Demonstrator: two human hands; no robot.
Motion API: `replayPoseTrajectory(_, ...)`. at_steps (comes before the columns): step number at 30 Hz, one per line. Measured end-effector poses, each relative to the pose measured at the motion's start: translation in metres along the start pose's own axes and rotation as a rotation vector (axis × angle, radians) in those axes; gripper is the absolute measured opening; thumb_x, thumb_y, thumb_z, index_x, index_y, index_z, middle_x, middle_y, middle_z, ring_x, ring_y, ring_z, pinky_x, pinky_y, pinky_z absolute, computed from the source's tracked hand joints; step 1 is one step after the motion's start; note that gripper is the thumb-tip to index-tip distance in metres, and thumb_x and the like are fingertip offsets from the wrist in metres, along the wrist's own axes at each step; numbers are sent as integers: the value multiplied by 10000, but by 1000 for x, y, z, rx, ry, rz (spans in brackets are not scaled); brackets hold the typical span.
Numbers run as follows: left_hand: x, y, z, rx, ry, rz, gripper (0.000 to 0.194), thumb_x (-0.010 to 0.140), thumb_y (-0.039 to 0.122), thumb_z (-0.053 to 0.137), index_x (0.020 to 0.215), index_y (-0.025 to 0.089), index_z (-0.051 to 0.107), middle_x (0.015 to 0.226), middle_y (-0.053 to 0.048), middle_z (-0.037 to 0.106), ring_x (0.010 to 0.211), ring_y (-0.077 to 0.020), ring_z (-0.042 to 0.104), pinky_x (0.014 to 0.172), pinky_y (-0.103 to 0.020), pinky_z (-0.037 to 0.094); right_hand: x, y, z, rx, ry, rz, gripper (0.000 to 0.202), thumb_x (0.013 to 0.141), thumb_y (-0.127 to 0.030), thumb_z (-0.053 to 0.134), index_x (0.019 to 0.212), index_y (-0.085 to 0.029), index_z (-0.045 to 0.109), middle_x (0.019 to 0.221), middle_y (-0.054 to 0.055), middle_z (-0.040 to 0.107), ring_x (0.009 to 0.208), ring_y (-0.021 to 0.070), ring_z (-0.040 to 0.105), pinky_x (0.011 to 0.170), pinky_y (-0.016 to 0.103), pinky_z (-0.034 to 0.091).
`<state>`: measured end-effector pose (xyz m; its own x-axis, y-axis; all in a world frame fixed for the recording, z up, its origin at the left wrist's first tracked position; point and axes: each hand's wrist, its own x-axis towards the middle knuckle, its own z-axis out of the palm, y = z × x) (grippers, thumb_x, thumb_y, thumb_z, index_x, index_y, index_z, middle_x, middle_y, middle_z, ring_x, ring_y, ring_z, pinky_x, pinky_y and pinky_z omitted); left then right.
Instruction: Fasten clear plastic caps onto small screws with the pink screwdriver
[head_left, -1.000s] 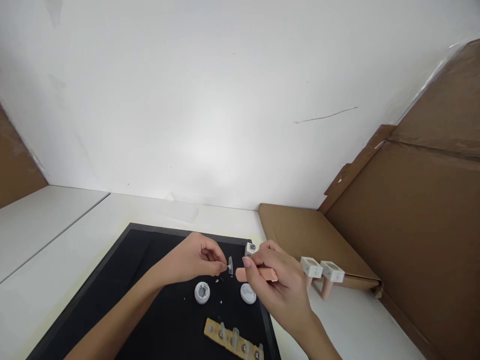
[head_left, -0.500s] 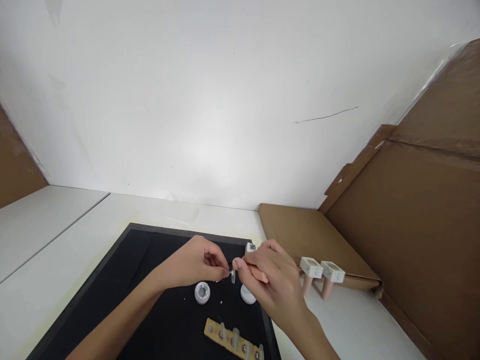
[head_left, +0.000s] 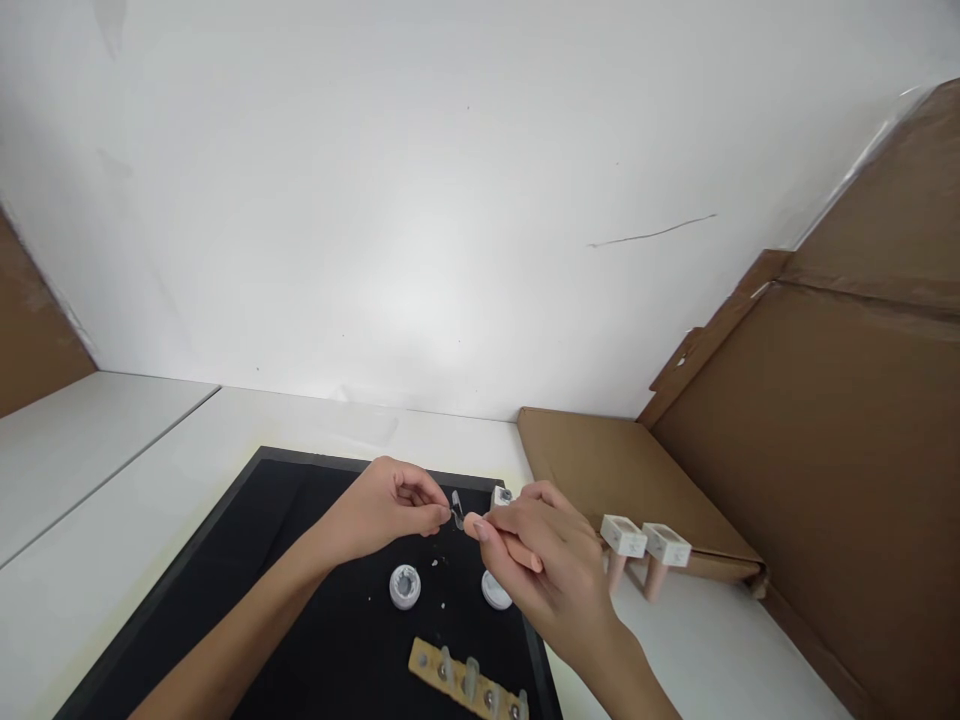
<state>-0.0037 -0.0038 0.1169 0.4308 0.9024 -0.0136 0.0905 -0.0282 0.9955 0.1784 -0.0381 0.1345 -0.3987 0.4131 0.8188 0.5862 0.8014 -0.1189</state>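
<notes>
Our left hand (head_left: 390, 512) pinches the clear tip (head_left: 457, 502), our right hand (head_left: 562, 558) grips the pink tool (head_left: 523, 552): one slip could dislodge the tip!

Workplace, small craft-bench type; exact trade was unclear. White wall (head_left: 450, 200) stood at 12 o'clock, brown cardboard panel (head_left: 847, 400) at 3. White tabletop (head_left: 277, 412) carried black mat (head_left: 337, 655) towards 7, with open whitish jar (head_left: 405, 587), also 7. Yellowish strip (head_left: 428, 676) bearing clear pieces (head_left: 471, 677) lay at 6.
</notes>
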Motion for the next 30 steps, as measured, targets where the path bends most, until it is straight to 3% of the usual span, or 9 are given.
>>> replayPoseTrajectory(10,1,0,1,-29,45,29,70,690,201,675,696,133,689,574,-1,641,573,-131,596,600,-262,476,4,-2,-4,22,-54,9,258,842,-63,502,637,-220,497,454,-92,400,412,91,325,525,275,355)
replayPoseTrajectory(19,-2,-1,1,-43,13,26,98,693,224,681,684,127,694,582,-14,656,562,-126,595,589,-255,476,2,-5,-6,18,51,76,175,874,-101,506,744,-215,534,459,-69,464,435,109,443,506,260,380)
replayPoseTrajectory(30,-3,1,2,-75,72,104,62,708,196,676,698,136,688,592,-1,644,565,-110,574,576,-237,464,5,-8,-7,10,24,68,185,891,-126,500,734,-209,551,465,-52,516,438,115,465,500,269,387)
